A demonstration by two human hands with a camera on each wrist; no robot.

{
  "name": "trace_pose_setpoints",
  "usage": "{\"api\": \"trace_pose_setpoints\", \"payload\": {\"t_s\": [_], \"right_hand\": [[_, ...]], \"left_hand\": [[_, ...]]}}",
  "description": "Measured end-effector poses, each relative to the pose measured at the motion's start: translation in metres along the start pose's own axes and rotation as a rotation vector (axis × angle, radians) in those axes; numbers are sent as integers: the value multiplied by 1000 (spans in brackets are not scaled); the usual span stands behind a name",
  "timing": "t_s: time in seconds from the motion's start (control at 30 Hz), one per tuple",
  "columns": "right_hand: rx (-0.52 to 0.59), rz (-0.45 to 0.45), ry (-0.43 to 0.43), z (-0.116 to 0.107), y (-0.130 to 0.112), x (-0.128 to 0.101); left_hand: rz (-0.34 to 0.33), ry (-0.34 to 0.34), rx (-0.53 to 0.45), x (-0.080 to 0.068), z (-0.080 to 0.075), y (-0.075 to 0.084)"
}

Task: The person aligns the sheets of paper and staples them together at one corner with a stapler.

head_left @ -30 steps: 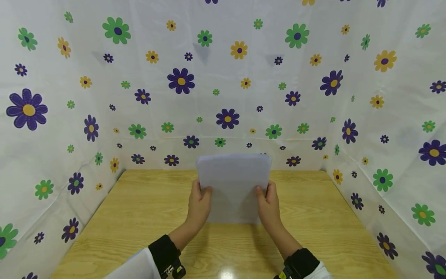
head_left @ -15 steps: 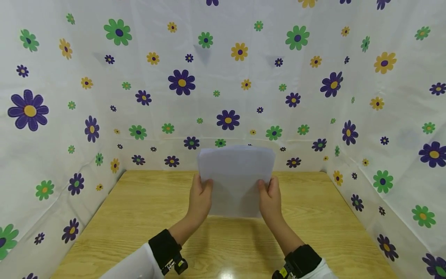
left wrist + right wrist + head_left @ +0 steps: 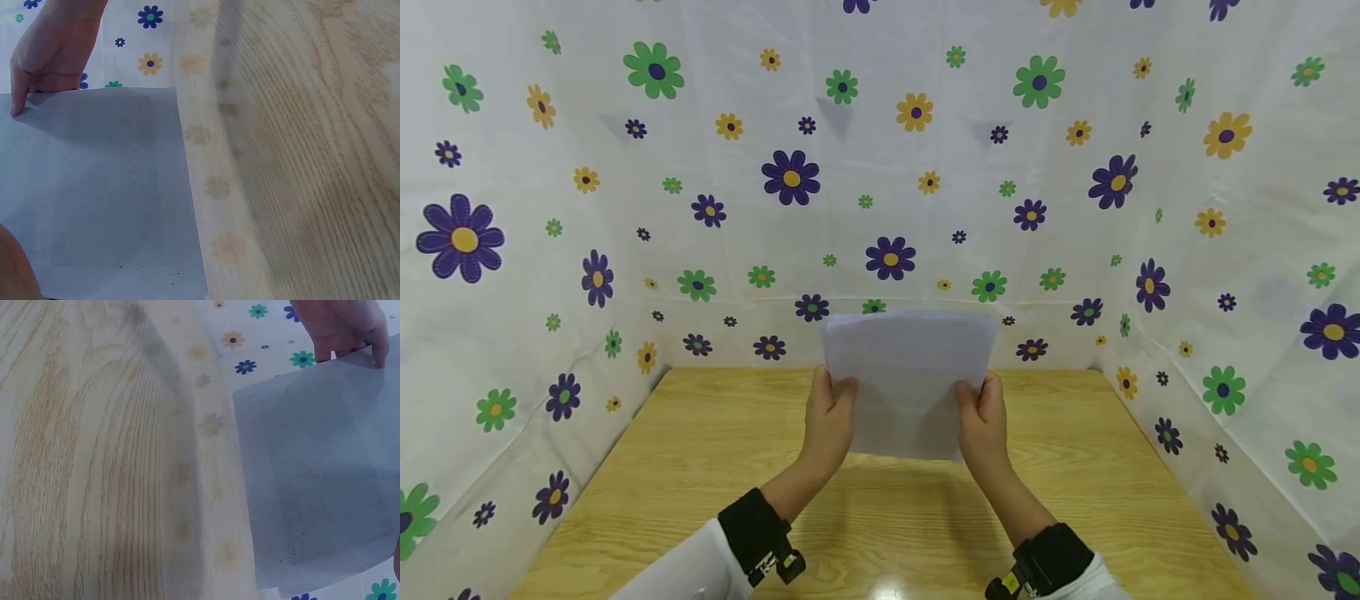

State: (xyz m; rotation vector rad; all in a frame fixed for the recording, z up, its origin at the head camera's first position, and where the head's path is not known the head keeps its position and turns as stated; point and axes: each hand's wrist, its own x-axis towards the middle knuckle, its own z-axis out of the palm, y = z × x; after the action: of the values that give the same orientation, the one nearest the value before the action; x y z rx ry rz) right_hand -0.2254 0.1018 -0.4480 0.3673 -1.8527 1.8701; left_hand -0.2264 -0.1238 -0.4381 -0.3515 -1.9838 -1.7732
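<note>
A stack of white paper sheets [image 3: 910,387] is held up over the table, tilted so its broad face turns toward me. My left hand [image 3: 830,425] grips its left edge, thumb on the near face and fingers behind. On the opposite edge my right hand [image 3: 982,425] grips it the same way. The top edges of the sheets are slightly uneven. In the left wrist view, small dark specks mark the paper [image 3: 119,187] near two corners. Similar specks appear on the paper [image 3: 319,469] in the right wrist view. The fingers behind the stack are mostly hidden in the head view.
A light wood-grain table [image 3: 722,450] lies beneath the paper. A white curtain [image 3: 880,217] printed with flowers rises at the back and along both sides of it. Each wrist wears a black band [image 3: 752,533] with a small camera.
Both hands have raised the paper stack a little above where it was one second ago, most of it in the first half second. Both hands have kept their grip.
</note>
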Motion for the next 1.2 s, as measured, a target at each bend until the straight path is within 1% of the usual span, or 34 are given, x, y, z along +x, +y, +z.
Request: {"api": "trace_pose_setpoints", "payload": {"t_s": [0.1,0.23,0.3,0.37,0.43,0.5,0.6,0.73,1.0,1.07,1.2], "right_hand": [[2,0,-5,0,2,-2],[-17,25,-12,1,8,-7],[-52,51,-17,1,15,-10],[-86,83,-26,1,23,-15],[-117,109,-33,0,31,-20],[-145,121,-38,-1,38,-25],[-165,114,-43,-2,44,-29],[-190,101,-50,-1,44,-30],[-280,142,3,-2,25,-22],[-313,153,11,-3,20,-19],[-345,180,14,-6,14,-14]], "left_hand": [[-5,1,-2,-1,0,-3],[-28,7,4,-5,0,-8],[-55,18,26,-10,-1,-14],[-98,24,53,-16,-2,-22],[-143,15,80,-23,-2,-31],[-172,-3,99,-29,-2,-38],[-169,-24,110,-33,-2,-43],[-147,-31,122,-33,-3,-43],[-145,-44,167,-25,-4,-26],[-163,-47,180,-22,-5,-22],[-228,-64,196,-16,-6,-15]]}}
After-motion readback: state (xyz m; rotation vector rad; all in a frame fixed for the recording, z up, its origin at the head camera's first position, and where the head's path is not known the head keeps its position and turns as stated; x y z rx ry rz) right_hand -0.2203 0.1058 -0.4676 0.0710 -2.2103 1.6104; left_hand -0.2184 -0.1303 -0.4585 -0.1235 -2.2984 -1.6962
